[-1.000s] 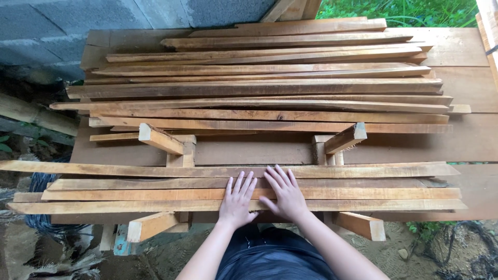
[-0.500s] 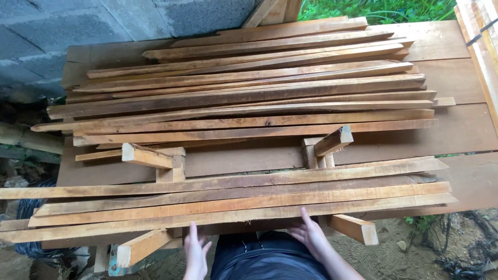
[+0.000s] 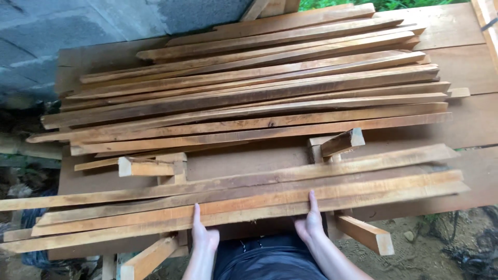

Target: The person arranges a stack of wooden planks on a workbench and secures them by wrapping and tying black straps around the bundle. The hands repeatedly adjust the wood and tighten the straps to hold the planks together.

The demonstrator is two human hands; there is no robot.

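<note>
Several long thin wooden slats [image 3: 249,199] lie side by side across the near edge of a wooden workbench [image 3: 249,161]. My left hand [image 3: 203,236] grips the nearest slat from below its front edge, thumb up on top. My right hand [image 3: 310,223] holds the same slat a little to the right, with one finger lying over the top. Both forearms rise from the bottom of the view, over my dark trousers [image 3: 270,259].
A bigger pile of slats [image 3: 259,88] covers the far half of the bench. Short square blocks [image 3: 145,167] [image 3: 342,142] [image 3: 365,234] [image 3: 148,259] stick out between and below the stacks. A grey block wall [image 3: 78,26] stands at the far left, bare earth [image 3: 430,254] at the lower right.
My hands lay flat on top of the near slats; they have slid back off them and now clasp the front slat at its edge. The view has tilted and shifted.
</note>
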